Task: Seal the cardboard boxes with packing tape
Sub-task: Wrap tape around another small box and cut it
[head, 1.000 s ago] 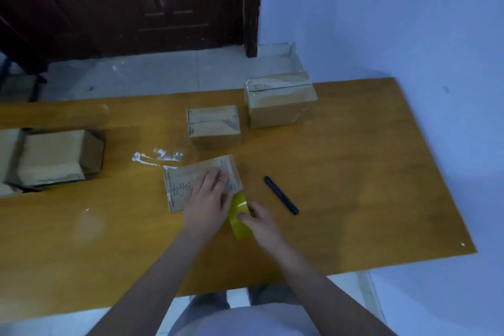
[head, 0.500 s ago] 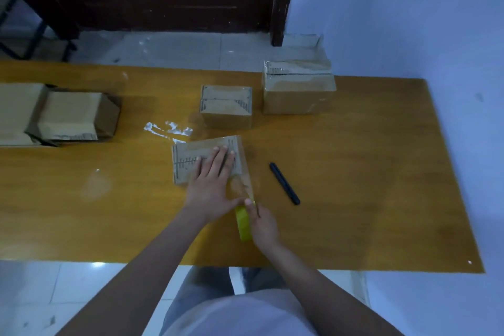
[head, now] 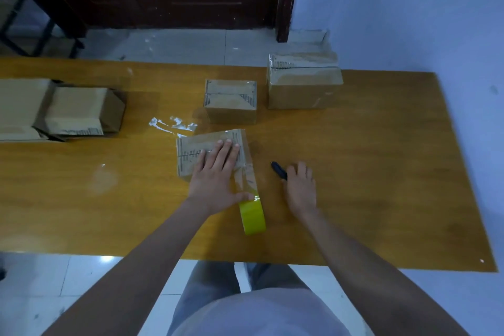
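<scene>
Two boxes at twelve o'clock look taped, while the left hand, fingers pressed together, flattens tape on the third box; the right hand curls onto the cutter, strip uncut.

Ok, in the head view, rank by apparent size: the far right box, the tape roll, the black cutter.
1. Far right box, clearly the largest.
2. Tape roll, though nearer the camera.
3. Black cutter, partly hidden under the right hand.
</scene>
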Tool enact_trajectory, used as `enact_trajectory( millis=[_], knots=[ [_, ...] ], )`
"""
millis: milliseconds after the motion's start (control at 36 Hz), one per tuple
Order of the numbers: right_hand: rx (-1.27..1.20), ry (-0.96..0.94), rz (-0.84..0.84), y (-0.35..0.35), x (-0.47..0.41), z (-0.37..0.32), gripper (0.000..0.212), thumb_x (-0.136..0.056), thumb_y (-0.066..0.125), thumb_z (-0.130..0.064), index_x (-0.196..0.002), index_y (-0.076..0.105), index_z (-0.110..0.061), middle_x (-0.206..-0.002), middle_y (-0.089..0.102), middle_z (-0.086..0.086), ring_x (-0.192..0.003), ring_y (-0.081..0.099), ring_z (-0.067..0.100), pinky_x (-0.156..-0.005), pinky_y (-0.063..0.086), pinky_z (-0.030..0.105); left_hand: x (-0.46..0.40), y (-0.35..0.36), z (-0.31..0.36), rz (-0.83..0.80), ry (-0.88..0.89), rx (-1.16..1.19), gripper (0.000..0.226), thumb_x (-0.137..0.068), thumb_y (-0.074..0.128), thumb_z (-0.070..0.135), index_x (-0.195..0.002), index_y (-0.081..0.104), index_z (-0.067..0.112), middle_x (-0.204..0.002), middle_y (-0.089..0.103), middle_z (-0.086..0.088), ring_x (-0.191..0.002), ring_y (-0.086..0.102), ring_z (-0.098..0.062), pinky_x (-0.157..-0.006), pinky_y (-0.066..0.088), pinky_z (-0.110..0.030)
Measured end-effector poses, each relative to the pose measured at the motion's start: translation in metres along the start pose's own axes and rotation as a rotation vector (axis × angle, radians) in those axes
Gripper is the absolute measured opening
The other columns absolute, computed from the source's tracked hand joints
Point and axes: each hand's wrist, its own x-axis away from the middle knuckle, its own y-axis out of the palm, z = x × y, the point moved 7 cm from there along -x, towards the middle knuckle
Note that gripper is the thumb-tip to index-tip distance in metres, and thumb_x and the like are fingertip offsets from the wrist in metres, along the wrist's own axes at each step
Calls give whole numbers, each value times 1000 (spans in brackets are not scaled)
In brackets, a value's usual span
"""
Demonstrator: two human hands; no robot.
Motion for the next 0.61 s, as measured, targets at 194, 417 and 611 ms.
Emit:
enact_trajectory(
  millis=[194,417,611],
  knots=[
    [-373,-90,125,-43,20,10,20,-91,59,-18,-110,55,-12,-99,63,6,-82,63,25,-63,49,35,1,-2,0,8,-5,-5,118,-68,38,88,-150,-16,22,-159,-16,4,-145,-19,-15,-118,-8,-42],
    [-10,-735,315,-80,58,-67,17,-73,66,-3,-82,64,-17,-80,60,0,-64,57,19,-51,42,28,-1,2,-1,31,-7,-10,119,-58,19,94,-147,-19,24,-160,-12,5,-146,-15,-14,-118,-7,-41],
    [97,-621,327,-76,51,-59,24,-63,69,1,-76,65,-19,-73,56,1,-61,56,22,-54,34,27,-1,2,-2,28,-12,-56,117,-54,3,91,-147,-22,24,-159,-15,5,-146,-16,-14,-118,-7,-41]
  ],
)
